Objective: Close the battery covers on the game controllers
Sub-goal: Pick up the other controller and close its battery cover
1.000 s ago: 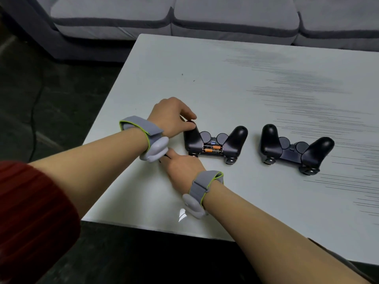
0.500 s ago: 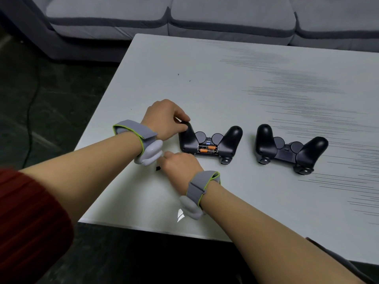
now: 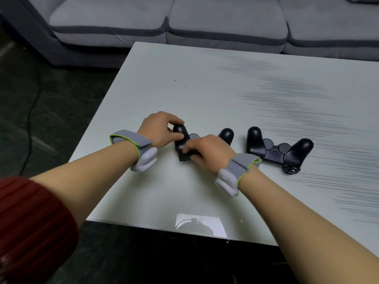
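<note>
Two black game controllers, the left controller (image 3: 180,133) and the right controller (image 3: 276,149), are shown on a pale grey-white table (image 3: 205,83) streaked with fine dark lines. Grey wristbands (image 3: 131,138) edged in lime green are worn above a dark red ribbed sleeve (image 3: 30,222). A grey sofa (image 3: 164,17) with darker piping is seen behind.

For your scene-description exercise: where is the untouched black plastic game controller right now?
In the head view, the untouched black plastic game controller lies on the white table, right of the controller under both hands, beyond the right hand.
</note>
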Demonstrator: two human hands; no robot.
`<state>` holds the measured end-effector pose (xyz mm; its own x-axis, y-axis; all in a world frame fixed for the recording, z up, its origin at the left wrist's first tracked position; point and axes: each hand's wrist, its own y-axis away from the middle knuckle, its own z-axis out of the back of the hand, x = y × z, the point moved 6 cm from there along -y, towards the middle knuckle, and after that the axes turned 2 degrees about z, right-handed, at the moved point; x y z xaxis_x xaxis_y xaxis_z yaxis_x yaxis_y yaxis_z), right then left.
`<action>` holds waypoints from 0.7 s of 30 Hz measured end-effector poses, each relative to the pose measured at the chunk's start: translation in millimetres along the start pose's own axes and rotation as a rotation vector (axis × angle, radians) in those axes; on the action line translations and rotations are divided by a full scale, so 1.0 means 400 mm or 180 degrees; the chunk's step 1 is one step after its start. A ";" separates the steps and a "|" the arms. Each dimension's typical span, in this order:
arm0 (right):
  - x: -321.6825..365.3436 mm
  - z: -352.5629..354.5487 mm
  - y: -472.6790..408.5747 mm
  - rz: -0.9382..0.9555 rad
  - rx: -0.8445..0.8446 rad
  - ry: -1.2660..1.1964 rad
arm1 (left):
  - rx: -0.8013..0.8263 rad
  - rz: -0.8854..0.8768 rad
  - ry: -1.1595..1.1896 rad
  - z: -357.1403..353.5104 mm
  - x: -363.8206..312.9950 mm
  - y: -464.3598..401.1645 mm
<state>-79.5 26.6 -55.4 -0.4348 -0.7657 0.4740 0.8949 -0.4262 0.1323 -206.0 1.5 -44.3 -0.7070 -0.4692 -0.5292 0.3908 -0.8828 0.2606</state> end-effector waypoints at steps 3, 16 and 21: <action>-0.040 0.041 0.016 -0.0205 -0.0289 -0.0239 | 0.0080 -0.0017 -0.0062 -0.014 0.004 0.007; -0.095 0.044 0.004 -0.0675 -0.0403 -0.0239 | 0.0161 -0.0226 -0.0228 -0.075 0.013 0.020; -0.100 0.033 0.001 -0.0719 -0.0402 -0.0362 | 0.0105 -0.0241 -0.0167 -0.079 0.017 0.017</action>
<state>-60.2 63.4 -62.9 -0.6012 -0.5887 0.5403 0.7539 -0.6419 0.1395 -189.4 -6.9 -71.7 -0.7641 -0.4007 -0.5055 0.3160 -0.9157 0.2482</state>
